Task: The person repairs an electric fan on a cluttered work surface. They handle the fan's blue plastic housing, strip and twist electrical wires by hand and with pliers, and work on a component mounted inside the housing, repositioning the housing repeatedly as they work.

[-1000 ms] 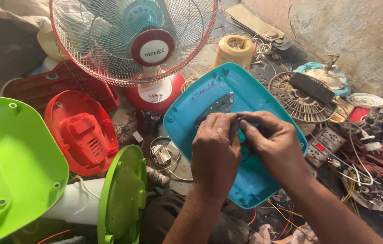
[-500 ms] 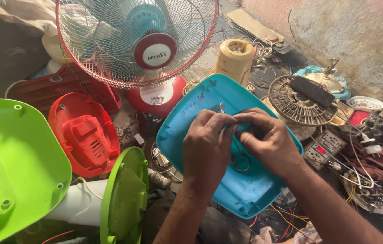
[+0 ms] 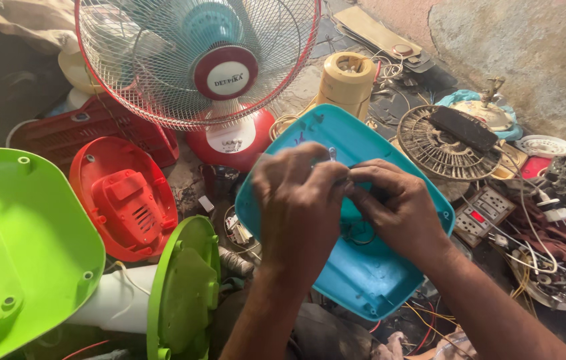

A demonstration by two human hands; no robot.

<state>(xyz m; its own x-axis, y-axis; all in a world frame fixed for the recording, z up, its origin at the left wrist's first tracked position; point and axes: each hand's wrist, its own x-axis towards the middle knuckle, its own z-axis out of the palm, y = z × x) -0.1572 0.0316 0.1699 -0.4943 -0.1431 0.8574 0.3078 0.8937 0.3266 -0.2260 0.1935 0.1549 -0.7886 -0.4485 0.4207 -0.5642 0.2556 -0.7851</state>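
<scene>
Turquoise fan base cover [image 3: 363, 280] lies mid-frame beneath both hands, left hand [image 3: 299, 200] and right hand [image 3: 396, 207] together, fingertips pinching something small, unclear what.

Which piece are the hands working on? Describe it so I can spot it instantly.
Start at the standing fan with the wire grille. Just right of its red base lies a turquoise plastic fan-base shell, under the left hand and right hand. It is the only turquoise shell; its neighbours are red or lime green.

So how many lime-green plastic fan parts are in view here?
2. A large green shell fills the lower left, partly cut off by the frame; a smaller green disc-shaped part stands on edge just left of the left hand. Others may be hidden in the clutter.
</scene>
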